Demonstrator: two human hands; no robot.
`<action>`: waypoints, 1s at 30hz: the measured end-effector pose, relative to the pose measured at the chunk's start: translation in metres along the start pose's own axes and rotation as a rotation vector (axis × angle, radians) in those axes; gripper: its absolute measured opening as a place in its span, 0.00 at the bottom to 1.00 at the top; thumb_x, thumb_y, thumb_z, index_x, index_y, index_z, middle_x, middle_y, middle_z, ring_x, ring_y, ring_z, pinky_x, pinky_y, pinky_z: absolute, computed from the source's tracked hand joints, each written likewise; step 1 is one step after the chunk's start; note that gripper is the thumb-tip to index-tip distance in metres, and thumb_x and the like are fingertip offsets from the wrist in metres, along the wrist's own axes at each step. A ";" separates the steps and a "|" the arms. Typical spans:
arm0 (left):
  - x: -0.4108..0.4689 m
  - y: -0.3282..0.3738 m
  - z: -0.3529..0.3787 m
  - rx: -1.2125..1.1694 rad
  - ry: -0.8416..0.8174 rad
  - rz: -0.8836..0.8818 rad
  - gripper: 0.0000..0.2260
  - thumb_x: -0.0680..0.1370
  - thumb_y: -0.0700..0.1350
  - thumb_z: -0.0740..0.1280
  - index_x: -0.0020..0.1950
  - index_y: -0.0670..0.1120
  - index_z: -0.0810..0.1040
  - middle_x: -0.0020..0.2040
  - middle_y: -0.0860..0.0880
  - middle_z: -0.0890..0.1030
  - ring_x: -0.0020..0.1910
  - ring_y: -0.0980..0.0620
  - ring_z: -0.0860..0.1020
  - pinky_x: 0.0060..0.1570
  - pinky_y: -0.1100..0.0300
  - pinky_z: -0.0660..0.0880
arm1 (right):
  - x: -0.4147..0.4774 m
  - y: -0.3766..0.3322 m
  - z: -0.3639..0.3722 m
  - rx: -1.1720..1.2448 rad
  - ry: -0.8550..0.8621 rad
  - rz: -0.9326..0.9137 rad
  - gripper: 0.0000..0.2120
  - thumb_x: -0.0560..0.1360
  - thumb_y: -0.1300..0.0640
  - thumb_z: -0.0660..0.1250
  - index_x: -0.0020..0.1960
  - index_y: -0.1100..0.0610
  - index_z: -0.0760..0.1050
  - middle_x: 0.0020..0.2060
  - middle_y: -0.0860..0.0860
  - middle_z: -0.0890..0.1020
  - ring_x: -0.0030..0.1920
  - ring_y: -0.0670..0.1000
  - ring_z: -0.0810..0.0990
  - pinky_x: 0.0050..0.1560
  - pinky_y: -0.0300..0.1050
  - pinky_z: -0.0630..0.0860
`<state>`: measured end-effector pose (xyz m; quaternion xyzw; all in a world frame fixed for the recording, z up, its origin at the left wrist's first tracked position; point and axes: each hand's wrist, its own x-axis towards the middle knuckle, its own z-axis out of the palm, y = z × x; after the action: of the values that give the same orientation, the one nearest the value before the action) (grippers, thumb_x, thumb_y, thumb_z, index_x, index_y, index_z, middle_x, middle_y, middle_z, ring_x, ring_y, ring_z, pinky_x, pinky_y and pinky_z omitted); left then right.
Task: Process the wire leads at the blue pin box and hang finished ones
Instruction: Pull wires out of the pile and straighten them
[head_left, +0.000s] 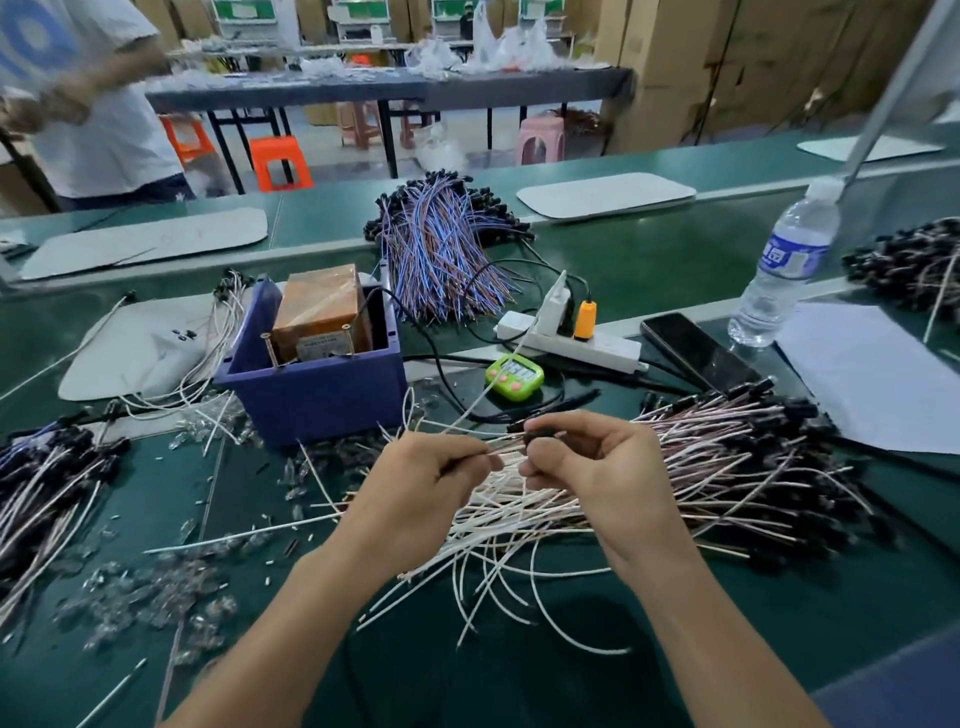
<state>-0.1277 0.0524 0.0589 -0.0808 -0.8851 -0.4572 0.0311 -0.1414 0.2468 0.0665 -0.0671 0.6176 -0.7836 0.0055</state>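
Note:
The blue pin box stands on the green bench, an orange-wrapped block inside it and two upright pins at its front rim. Just in front of it, my left hand pinches the thin white end of a wire lead. My right hand grips the same lead at its black connector end. Both hands hover over a big pile of white leads with black ends that spreads to the right. Another heap of similar leads lies at the far left.
A bundle of blue and brown wires lies behind the box. Right of it are a white power strip, a green timer, a black phone and a water bottle. Clear plastic bits litter the left foreground. A person stands at far left.

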 end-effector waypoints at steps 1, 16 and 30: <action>0.000 0.001 0.000 0.004 -0.006 -0.001 0.10 0.83 0.46 0.68 0.48 0.58 0.85 0.29 0.55 0.76 0.28 0.58 0.69 0.31 0.63 0.66 | 0.000 0.000 0.000 -0.028 0.012 -0.023 0.10 0.72 0.72 0.74 0.43 0.58 0.87 0.33 0.61 0.85 0.32 0.56 0.84 0.36 0.42 0.82; -0.002 0.008 0.000 0.052 -0.096 0.041 0.14 0.84 0.45 0.65 0.42 0.60 0.80 0.34 0.52 0.79 0.30 0.59 0.71 0.31 0.65 0.67 | -0.002 -0.002 0.013 -0.104 0.028 -0.150 0.12 0.68 0.69 0.80 0.46 0.55 0.87 0.33 0.54 0.86 0.29 0.48 0.83 0.34 0.37 0.79; -0.014 -0.002 -0.024 -0.184 0.059 -0.036 0.18 0.82 0.40 0.68 0.38 0.60 0.85 0.35 0.50 0.84 0.32 0.53 0.80 0.36 0.62 0.75 | 0.005 0.001 0.067 0.005 -0.047 -0.058 0.09 0.72 0.65 0.77 0.46 0.53 0.88 0.36 0.55 0.86 0.36 0.50 0.83 0.40 0.42 0.81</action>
<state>-0.1144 0.0295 0.0693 -0.0538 -0.8394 -0.5393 0.0412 -0.1392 0.1813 0.0814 -0.1032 0.6133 -0.7830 -0.0024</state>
